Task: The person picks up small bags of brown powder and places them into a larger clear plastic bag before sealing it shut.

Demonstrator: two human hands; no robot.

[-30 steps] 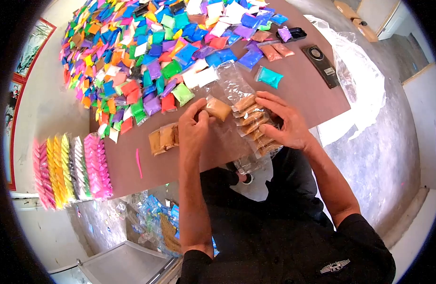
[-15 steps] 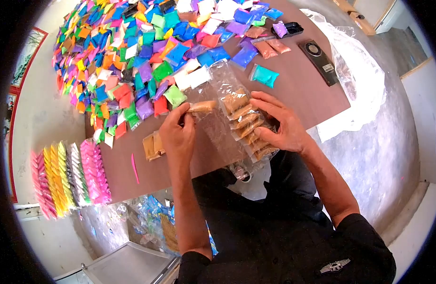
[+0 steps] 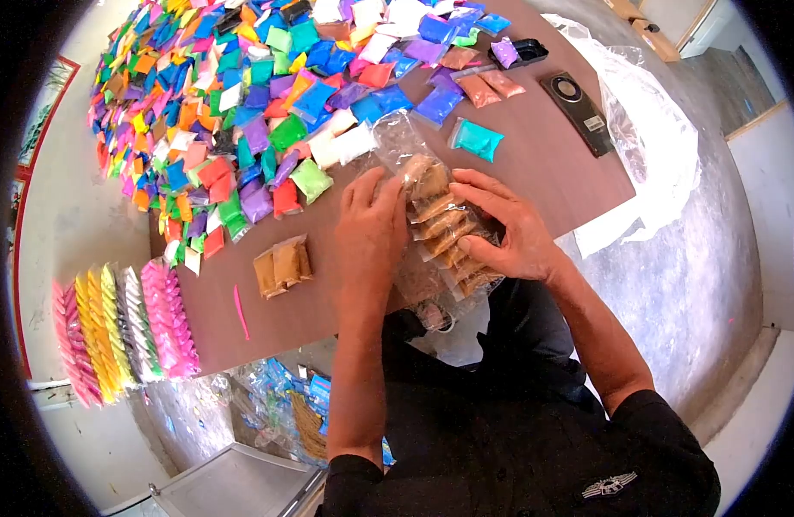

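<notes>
A clear plastic bag [image 3: 398,133] lies slanted at the table's near edge, with several brown packets [image 3: 442,226] stacked in an overlapping row inside. My right hand [image 3: 513,226] grips the bag's right side, thumb over the row and fingers along the upper edge. At the bag's upper left, my left hand [image 3: 373,231] has its fingers bent together against a brown packet at the top of the row; its fingertips are partly hidden. Left of that hand rests a small group of brown packets [image 3: 283,267] on the brown table [image 3: 535,185].
A large heap of colourful packets [image 3: 259,95] covers the far left. Filled bags of coloured packets [image 3: 125,332] stand at the left edge, near a pink strip [image 3: 241,312]. A turquoise packet [image 3: 477,140], black device [image 3: 578,112], black tray [image 3: 528,53] and white plastic sheet [image 3: 651,146] lie beyond.
My left hand has moved right with the brown packet, from beside the bag to the top of its row. The loose brown packets at left are now uncovered. My right hand stays on the bag.
</notes>
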